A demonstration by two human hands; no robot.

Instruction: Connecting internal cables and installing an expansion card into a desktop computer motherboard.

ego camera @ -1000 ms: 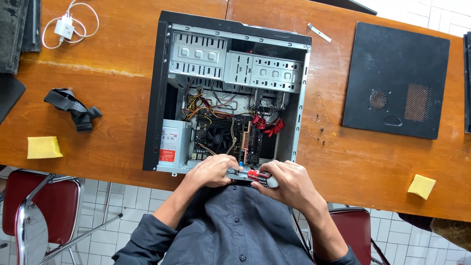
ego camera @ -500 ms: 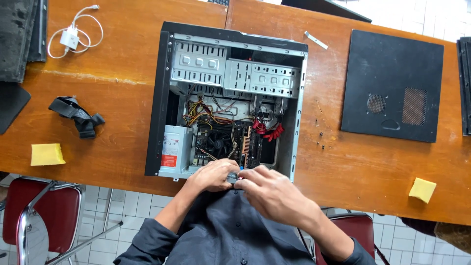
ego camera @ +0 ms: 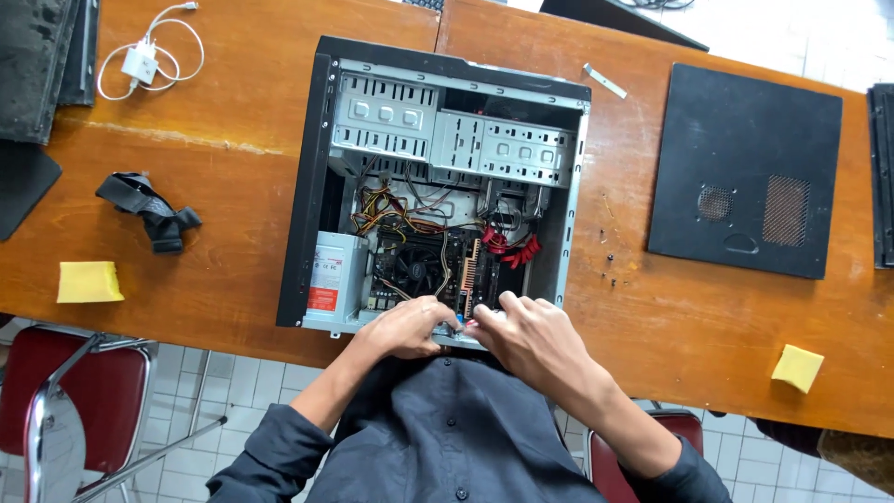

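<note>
Orange-brown wooden table (ego camera: 233,200), bearing an open computer case (ego camera: 438,177), black side panel (ego camera: 745,172), white charger with cable (ego camera: 149,61), black strap (ego camera: 149,212), two yellow sponges (ego camera: 88,281), small metal slot cover (ego camera: 605,81).

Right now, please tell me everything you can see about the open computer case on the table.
The computer case lies on its side on the wooden table, side panel off. Its frame looks black outside, grey metal inside. Perforated drive bays fill the far part; below them are coloured cables, red connectors, a fan, and a grey power supply at the near left corner. The left hand and right hand touch its near edge.
</note>
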